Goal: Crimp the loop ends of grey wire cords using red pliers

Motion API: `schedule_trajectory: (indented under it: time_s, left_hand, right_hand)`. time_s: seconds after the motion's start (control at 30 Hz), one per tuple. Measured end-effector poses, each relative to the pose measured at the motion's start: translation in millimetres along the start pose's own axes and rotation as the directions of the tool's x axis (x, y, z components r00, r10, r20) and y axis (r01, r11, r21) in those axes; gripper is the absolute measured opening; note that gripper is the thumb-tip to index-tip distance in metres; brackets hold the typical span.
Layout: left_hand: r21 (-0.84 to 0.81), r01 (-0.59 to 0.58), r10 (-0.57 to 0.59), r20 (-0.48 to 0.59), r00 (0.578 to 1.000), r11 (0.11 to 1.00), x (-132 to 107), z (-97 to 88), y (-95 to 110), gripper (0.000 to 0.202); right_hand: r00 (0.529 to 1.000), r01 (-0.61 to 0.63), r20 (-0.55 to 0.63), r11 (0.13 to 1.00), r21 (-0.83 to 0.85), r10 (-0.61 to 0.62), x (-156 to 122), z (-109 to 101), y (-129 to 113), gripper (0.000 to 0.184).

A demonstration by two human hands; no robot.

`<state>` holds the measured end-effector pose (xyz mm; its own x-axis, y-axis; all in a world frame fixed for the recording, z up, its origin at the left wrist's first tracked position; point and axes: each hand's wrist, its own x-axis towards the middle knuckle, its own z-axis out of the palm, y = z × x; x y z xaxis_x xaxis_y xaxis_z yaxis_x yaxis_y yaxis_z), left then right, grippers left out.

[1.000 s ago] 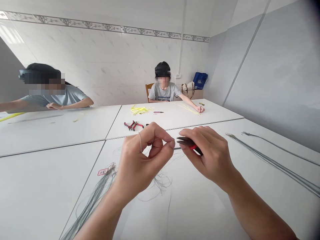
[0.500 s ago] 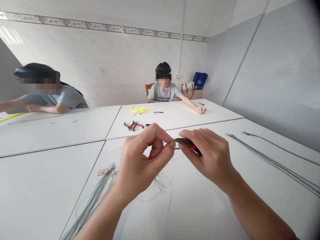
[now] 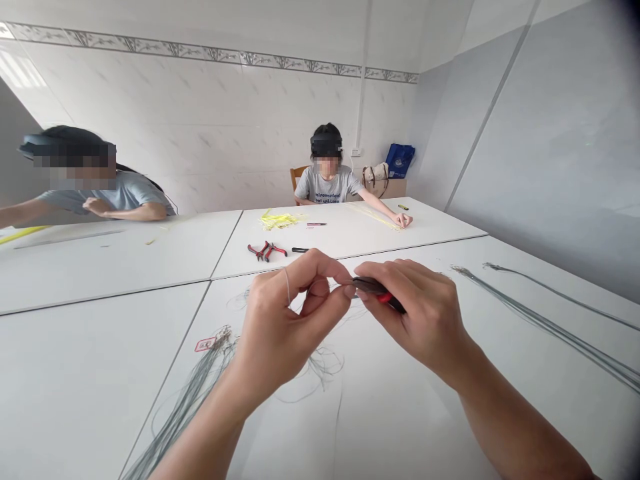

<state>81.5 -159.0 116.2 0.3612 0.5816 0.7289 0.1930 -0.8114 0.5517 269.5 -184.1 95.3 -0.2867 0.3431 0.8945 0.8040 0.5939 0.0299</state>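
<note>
In the middle of the head view, my left hand [image 3: 280,340] is closed in a pinch of thumb and forefinger on a thin pale cord [image 3: 287,287], part of which loops across the forefinger. My right hand [image 3: 427,313] grips a pair of pliers [image 3: 369,285] with dark jaws and a bit of red on the handle. The jaw tips meet the left fingertips. Whatever tiny part sits between them is hidden. Below the hands, loose strands [image 3: 323,367] curl on the white table. Beside my left forearm lies a bundle of grey-green cords [image 3: 187,393].
A red-bordered label [image 3: 205,345] lies by the left bundle. More cord bundles [image 3: 530,317] stretch along the right. Beyond my hands are red-handled pliers [image 3: 267,251], a black tool [image 3: 300,250] and yellow strips [image 3: 279,220]. Two people [image 3: 327,183] sit across the white table [image 3: 90,373].
My left fingertips have shifted slightly right, closer over the plier tips; the jaws show a little less. The person at left has raised a hand and leaned left.
</note>
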Motion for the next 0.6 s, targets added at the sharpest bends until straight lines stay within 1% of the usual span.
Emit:
schedule_trajectory:
  time_s: [0.13, 0.2, 0.3, 0.37, 0.43, 0.5, 0.57, 0.6]
  left_hand:
    - [-0.037, 0.032, -0.032, -0.02, 0.999, 0.999, -0.8, 0.6, -0.3, 0.015]
    - [-0.059, 0.038, -0.039, -0.019, 0.999, 0.998, -0.9, -0.1, -0.8, 0.014]
    - [-0.073, 0.05, -0.049, 0.015, 0.999, 0.996, -0.7, -1.5, -2.0, 0.012]
    - [-0.074, 0.059, -0.057, 0.028, 0.998, 0.996, -1.2, -1.7, -2.2, 0.014]
    - [-0.072, 0.066, -0.065, 0.02, 0.998, 0.995, -2.4, -0.9, -1.2, 0.017]
    - [-0.077, 0.076, -0.076, 0.002, 0.997, 0.994, -3.8, 0.6, 1.0, 0.019]
    - [-0.087, 0.079, -0.08, -0.009, 0.997, 0.993, -4.6, 2.1, 3.3, 0.02]
    - [-0.091, 0.077, -0.078, -0.01, 0.997, 0.993, -4.7, 2.6, 4.1, 0.02]
  right_hand:
    - [0.999, -0.03, 0.018, 0.998, 0.049, 0.03, 0.1, -0.9, -1.2, 0.002]
    - [0.997, -0.061, 0.057, 0.991, 0.119, 0.055, 0.2, -2.2, -1.3, 0.002]
    - [0.987, -0.112, 0.141, 0.964, 0.24, 0.08, -0.2, -4.4, -1.0, 0.004]
    - [0.983, -0.121, 0.163, 0.959, 0.256, 0.081, -0.8, -4.5, -0.9, 0.005]
    - [0.992, -0.073, 0.113, 0.984, 0.165, 0.055, -1.3, -3.0, -0.9, 0.002]
    - [1.0, 0.011, 0.009, 1.0, -0.019, -0.01, -1.5, -0.4, -0.9, 0.005]
    - [0.993, 0.071, -0.079, 0.979, -0.189, -0.087, -1.5, 2.1, -0.8, 0.01]
    - [0.988, 0.085, -0.104, 0.968, -0.237, -0.112, -1.4, 2.8, -0.7, 0.012]
